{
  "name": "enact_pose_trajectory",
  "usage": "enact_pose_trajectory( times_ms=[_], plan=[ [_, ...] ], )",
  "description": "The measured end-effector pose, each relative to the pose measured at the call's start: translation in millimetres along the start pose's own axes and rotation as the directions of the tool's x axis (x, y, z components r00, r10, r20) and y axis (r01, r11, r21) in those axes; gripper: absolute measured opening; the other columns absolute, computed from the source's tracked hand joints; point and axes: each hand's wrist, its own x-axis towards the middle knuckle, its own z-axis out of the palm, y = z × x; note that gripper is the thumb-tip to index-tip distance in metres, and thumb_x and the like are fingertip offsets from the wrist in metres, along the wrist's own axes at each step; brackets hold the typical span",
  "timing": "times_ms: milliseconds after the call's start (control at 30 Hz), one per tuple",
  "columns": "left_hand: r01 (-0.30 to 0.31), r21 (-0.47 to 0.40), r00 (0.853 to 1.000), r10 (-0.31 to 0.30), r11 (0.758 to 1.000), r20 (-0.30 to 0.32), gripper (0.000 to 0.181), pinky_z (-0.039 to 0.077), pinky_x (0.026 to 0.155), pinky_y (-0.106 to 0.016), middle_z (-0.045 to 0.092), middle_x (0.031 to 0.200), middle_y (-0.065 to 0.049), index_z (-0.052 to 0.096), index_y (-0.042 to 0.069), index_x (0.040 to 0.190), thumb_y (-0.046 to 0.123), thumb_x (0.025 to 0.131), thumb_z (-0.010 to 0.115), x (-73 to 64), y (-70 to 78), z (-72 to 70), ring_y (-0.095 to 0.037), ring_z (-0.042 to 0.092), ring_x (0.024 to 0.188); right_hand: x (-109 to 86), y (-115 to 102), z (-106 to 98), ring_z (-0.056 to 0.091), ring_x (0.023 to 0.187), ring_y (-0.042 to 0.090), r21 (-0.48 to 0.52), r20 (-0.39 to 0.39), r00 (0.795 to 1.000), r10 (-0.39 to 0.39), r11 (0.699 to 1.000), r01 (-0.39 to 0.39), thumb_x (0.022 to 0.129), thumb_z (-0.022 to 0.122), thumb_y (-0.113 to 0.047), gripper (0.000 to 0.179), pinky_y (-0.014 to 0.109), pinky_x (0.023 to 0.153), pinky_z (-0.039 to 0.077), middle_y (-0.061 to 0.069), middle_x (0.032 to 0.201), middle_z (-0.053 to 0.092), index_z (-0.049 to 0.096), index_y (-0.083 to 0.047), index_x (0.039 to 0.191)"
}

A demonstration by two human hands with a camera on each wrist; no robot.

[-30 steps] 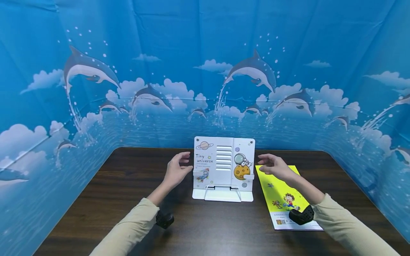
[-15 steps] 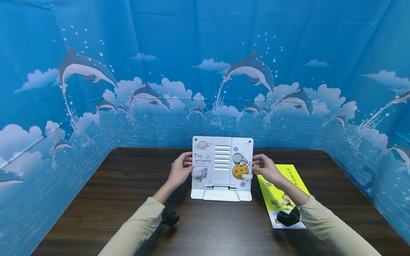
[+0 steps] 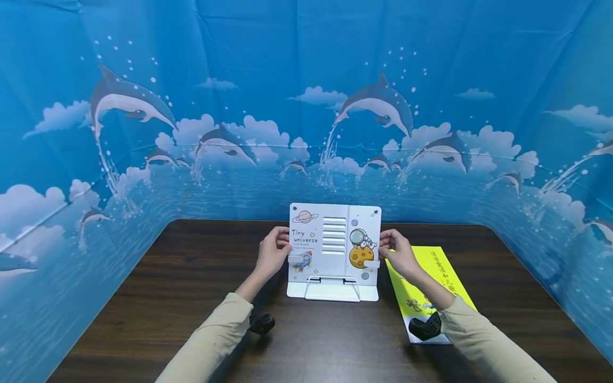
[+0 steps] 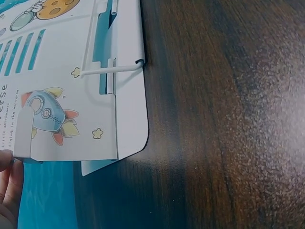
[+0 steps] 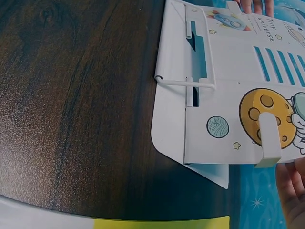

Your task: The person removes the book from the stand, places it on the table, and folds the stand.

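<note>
A white metal book stand, printed with a rocket, planets and an astronaut, stands upright on the table with its panel leaning back. My left hand grips its left side edge, the thumb at the edge by the small clip and the other fingers reaching behind. At the opposite edge my right hand holds the panel in the same way, beside the right clip. Parts of the fingers are hidden behind the panel. A wire page holder lies across the stand's bottom ledge.
A yellow book with a white lower band lies on the dark wooden table, partly under my right forearm. Behind the table hangs a blue curtain with dolphins. Black wrist cameras sit below both forearms.
Both hands have moved inward from beside the stand to its side edges and now hold it. The stand stays where it was. My right forearm covers more of the book's lower part.
</note>
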Motion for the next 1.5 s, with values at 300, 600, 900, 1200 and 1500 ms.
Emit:
enact_pose_trajectory(
  times_ms=[300,600,900,1200,1500],
  plan=[
    [-0.011,0.012,1.0,0.011,1.0,-0.012,0.033,0.053,0.072,-0.034,0.061,0.093,-0.013,0.055,-0.001,0.11,-0.008,0.079,0.062,0.1,-2.0,0.6,-0.022,0.058,0.079,0.4,2.5,-0.4,0.053,0.085,0.027,-0.001,-0.004,1.0,-0.008,1.0,0.008,0.086,0.049,0.01,0.025,0.03,0.07,0.051,0.02,0.095,0.052,0.044,0.007,0.11],
    [-0.048,0.013,0.999,0.047,0.999,0.005,0.032,0.051,0.071,-0.034,0.061,0.091,-0.013,0.055,-0.001,0.108,-0.009,0.078,0.062,-5.5,-1.2,-4.1,-0.022,0.059,0.077,5.1,1.4,1.5,0.052,0.085,0.028,-0.011,-0.008,1.0,-0.009,1.0,0.009,0.086,0.048,0.01,0.025,0.045,0.074,0.05,0.019,0.095,0.052,0.045,0.007,0.11],
    [-0.064,-0.01,0.997,0.064,0.998,0.038,0.031,0.052,0.071,-0.034,0.06,0.089,-0.012,0.053,-0.002,0.106,-0.01,0.077,0.063,-20.9,1.1,-12.4,-0.022,0.061,0.076,11.2,3.5,5.4,0.052,0.086,0.027,-0.019,-0.021,1.0,0.001,1.0,-0.001,0.086,0.051,0.008,0.026,0.036,0.073,0.052,0.018,0.097,0.053,0.048,0.005,0.112],
    [0.0,-0.036,0.998,0.002,0.999,0.059,0.033,0.05,0.073,-0.034,0.058,0.091,-0.012,0.051,0.0,0.105,-0.011,0.076,0.063,-33.8,7.3,-16.8,-0.021,0.06,0.079,22.7,2.9,11.8,0.054,0.083,0.025,-0.014,-0.038,0.999,0.005,1.0,-0.005,0.086,0.052,0.007,0.025,0.026,0.07,0.052,0.018,0.097,0.056,0.052,0.005,0.111],
    [-0.01,-0.06,0.998,0.014,0.998,0.061,0.033,0.052,0.067,-0.03,0.057,0.089,-0.013,0.049,-0.002,0.102,-0.014,0.074,0.062,-41.3,12.2,-13.6,-0.022,0.061,0.076,30.8,2.4,15.6,0.051,0.086,0.025,0.017,-0.072,0.996,0.052,0.999,-0.051,0.088,0.051,0.004,0.024,0.023,0.071,0.05,0.017,0.098,0.054,0.053,0.004,0.112]
  ],
)
